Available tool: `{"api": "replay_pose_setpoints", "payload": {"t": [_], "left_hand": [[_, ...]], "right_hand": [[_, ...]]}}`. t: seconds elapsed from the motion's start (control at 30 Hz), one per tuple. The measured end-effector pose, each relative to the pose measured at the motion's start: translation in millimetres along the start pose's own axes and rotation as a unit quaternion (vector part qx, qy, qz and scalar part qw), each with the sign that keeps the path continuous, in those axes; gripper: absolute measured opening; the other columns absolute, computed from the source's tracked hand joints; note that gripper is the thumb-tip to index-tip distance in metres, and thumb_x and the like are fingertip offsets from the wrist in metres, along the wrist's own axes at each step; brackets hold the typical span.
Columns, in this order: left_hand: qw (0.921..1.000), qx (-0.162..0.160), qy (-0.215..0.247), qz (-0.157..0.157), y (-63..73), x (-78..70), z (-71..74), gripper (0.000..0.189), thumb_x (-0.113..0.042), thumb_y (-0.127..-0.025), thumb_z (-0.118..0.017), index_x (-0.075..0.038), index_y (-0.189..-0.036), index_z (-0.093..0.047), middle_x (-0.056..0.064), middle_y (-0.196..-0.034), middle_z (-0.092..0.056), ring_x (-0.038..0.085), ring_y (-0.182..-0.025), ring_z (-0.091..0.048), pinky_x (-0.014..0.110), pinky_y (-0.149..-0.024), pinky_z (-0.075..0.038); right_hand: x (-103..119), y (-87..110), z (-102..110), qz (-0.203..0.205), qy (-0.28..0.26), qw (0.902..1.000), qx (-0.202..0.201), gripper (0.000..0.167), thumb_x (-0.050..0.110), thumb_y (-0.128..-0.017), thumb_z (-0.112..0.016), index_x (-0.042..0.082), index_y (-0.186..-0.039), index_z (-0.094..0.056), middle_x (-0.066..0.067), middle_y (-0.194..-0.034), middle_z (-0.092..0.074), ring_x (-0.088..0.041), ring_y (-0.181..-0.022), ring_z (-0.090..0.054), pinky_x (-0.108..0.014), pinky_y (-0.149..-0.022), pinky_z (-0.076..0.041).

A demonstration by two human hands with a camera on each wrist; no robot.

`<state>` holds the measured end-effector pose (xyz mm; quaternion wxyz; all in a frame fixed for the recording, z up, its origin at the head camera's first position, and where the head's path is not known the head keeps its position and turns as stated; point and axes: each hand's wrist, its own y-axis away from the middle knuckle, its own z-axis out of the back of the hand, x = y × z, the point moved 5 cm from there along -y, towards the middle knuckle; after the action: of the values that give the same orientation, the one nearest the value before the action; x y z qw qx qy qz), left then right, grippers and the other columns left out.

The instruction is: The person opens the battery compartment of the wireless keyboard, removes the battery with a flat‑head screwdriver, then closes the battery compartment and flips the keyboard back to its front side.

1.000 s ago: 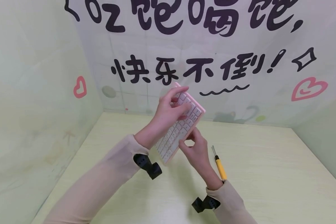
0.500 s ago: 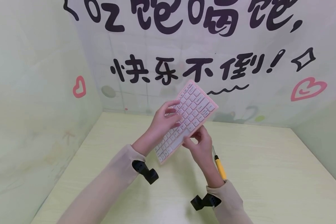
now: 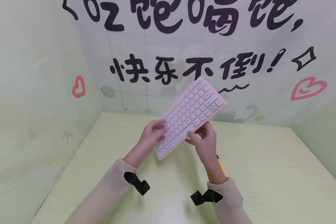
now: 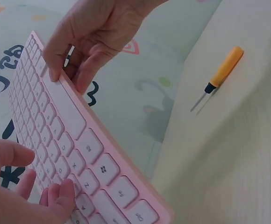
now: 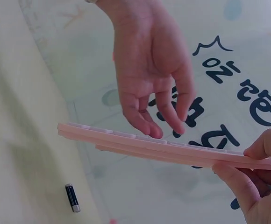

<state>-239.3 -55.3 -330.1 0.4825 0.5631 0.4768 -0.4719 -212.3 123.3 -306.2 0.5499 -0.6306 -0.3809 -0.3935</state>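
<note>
A pink keyboard (image 3: 189,113) with white keys is raised off the table and tilted, its far right corner highest. My right hand (image 3: 206,144) pinches its near long edge beside the space bar, thumb on the key side and fingers beneath, as the right wrist view (image 5: 266,182) also has it. Over the lower left keys is my left hand (image 3: 147,140), its fingers loosely bent and fingertips right at the keys. In the right wrist view a gap shows between the left palm and the keyboard (image 5: 173,151).
A screwdriver with a yellow handle (image 4: 227,66) lies on the pale table (image 3: 268,171), partly behind the right wrist in the head view. A small dark battery (image 5: 72,198) lies toward the back wall (image 3: 128,102), which carries large black lettering.
My left hand has slid down and left along the keys toward the keyboard's lower left end. The keyboard has turned its key face more toward the head camera and shifted right with my right hand.
</note>
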Motion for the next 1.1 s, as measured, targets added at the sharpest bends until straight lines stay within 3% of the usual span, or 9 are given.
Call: {"api": "replay_pose_setpoints", "payload": {"t": [0.2, 0.47, 0.7, 0.87, 1.1], "left_hand": [[0.9994, -0.034, -0.001, 0.009, 0.5, 13.8, 12.0, 0.035, -0.002, -0.089, -0.054, -0.006, -0.124, -0.051, 0.013, -0.115, -0.049, 0.024, -0.097, -0.052, 0.034, -0.084, -0.046], [0.9970, -0.075, 0.012, 0.015, 3.7, 27.8, 24.1, 0.038, 0.005, -0.084, -0.054, -0.002, -0.122, -0.052, 0.014, -0.112, -0.049, 0.023, -0.093, -0.051, 0.034, -0.083, -0.047], [0.9950, -0.095, 0.017, 0.024, 5.8, 38.9, 30.7, 0.042, 0.007, -0.080, -0.053, -0.001, -0.122, -0.050, 0.015, -0.114, -0.044, 0.024, -0.098, -0.046, 0.037, -0.085, -0.044], [0.9941, -0.093, 0.051, 0.021, 8.6, 44.1, 30.9, 0.041, 0.006, -0.083, -0.054, -0.002, -0.122, -0.048, 0.014, -0.116, -0.041, 0.023, -0.098, -0.047, 0.038, -0.087, -0.044], [0.9861, -0.051, 0.158, 0.009, 8.4, 48.7, 27.4, 0.039, 0.006, -0.089, -0.045, 0.001, -0.128, -0.039, 0.019, -0.117, -0.048, 0.021, -0.093, -0.057, 0.035, -0.088, -0.045]], "right_hand": [[-4.4, -6.2, 3.5, 0.036, -0.041, 0.9985, -0.003, 0.031, -0.004, -0.076, -0.061, -0.001, -0.105, -0.051, -0.016, -0.093, -0.052, -0.019, -0.074, -0.056, -0.037, -0.056, -0.054], [8.6, -9.2, 5.0, -0.011, -0.019, 0.9994, -0.025, 0.028, -0.009, -0.080, -0.055, -0.005, -0.107, -0.048, -0.015, -0.095, -0.052, -0.019, -0.076, -0.056, -0.038, -0.061, -0.053], [7.9, -12.0, 9.1, -0.010, -0.042, 0.9988, -0.022, 0.027, -0.008, -0.083, -0.056, -0.004, -0.109, -0.048, -0.016, -0.098, -0.052, -0.023, -0.079, -0.058, -0.038, -0.062, -0.053], [7.8, -13.2, 11.1, -0.019, -0.055, 0.9978, -0.032, 0.028, -0.008, -0.083, -0.056, -0.002, -0.109, -0.048, -0.016, -0.099, -0.052, -0.024, -0.081, -0.059, -0.038, -0.062, -0.053], [5.9, -13.5, 9.3, -0.025, -0.057, 0.9973, -0.040, 0.027, -0.008, -0.082, -0.056, -0.002, -0.107, -0.048, -0.016, -0.096, -0.051, -0.023, -0.080, -0.060, -0.038, -0.062, -0.053]]}}
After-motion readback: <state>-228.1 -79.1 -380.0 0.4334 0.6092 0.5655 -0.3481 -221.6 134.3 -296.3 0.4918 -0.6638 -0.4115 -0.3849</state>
